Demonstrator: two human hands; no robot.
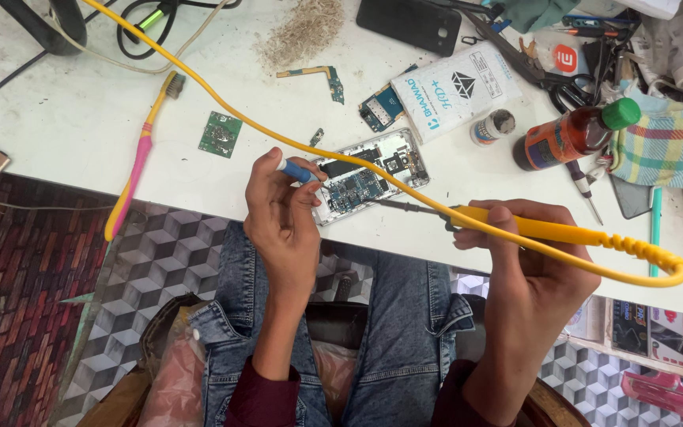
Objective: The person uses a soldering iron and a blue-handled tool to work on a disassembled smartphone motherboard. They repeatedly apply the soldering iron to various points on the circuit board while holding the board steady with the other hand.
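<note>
At the near bench [81, 119] edge: opened phone [369, 178] lying flat; left hand [282, 213] clamped on a blue-tipped tool [298, 170] at its left end, right hand [527, 253] gripping a yellow soldering iron [547, 231], tip near the phone.

This is looking like a small electronics repair workshop, most likely for phones. An opened phone [371, 177] is lying on the white bench [65, 111], showing its circuit boards. The right hand [533, 269] is holding a yellow soldering iron [515, 225], and its cable [223, 99] is trailing across the bench. Loose boards [220, 134] and a flex strip [319, 77] are lying near the phone. A toothbrush [140, 154], screwdriver [584, 186], scissors [551, 79], small jar [490, 126] and brown bottle [571, 134] are crowding the bench. A second phone [409, 22] is resting face down at the far edge.
</note>
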